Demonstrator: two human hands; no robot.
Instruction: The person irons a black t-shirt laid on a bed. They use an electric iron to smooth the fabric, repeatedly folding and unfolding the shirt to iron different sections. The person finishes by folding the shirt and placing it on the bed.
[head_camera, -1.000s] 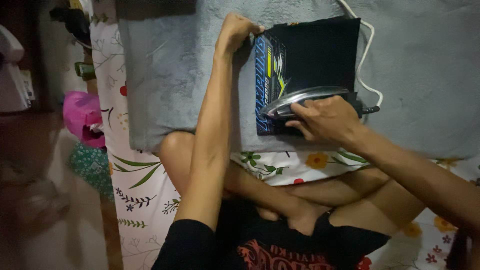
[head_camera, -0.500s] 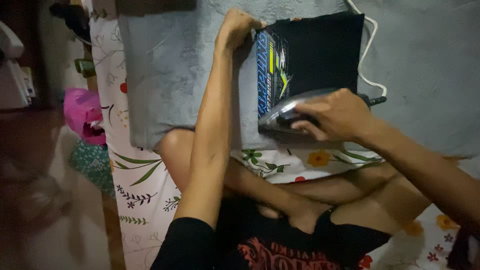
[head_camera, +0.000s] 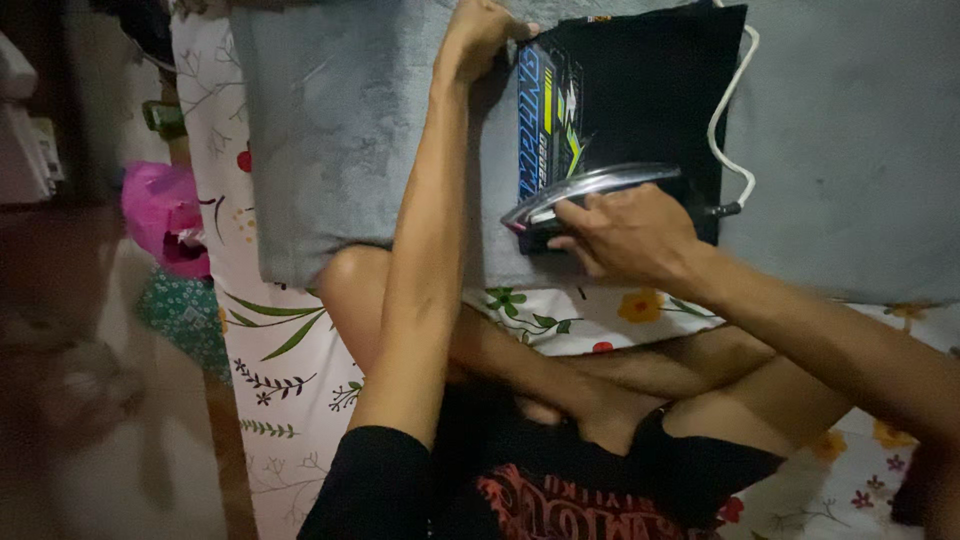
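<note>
Iron (head_camera: 600, 190) in the right hand (head_camera: 625, 235): the fingers were wrapped fully round its dark handle, and the chrome body lay flat on the near end of a folded black shirt (head_camera: 640, 90), its pointed tip toward nine o'clock. The shirt lay on a grey blanket (head_camera: 340, 150), with a strip of blue, yellow and white print running along its nine o'clock edge. The iron sat at the shirt's six o'clock end, just above the blanket's near edge.

The left hand (head_camera: 480, 35) was closed in a pinch on the shirt's far corner, at about eleven o'clock from the iron, with the arm stretched straight out over the blanket. A white cord (head_camera: 728, 110) ran from the iron's rear, at three o'clock, and curved up along the shirt's three o'clock edge toward twelve.

The blanket was spread over a floral sheet (head_camera: 290, 350), white with leaves and flowers, which showed at six and nine o'clock. The person's bare knee (head_camera: 350, 290) touched the blanket's near edge at seven o'clock from the iron, legs crossed below it. A pink bundle (head_camera: 160, 215) lay well apart at nine o'clock, beyond the sheet's edge.
</note>
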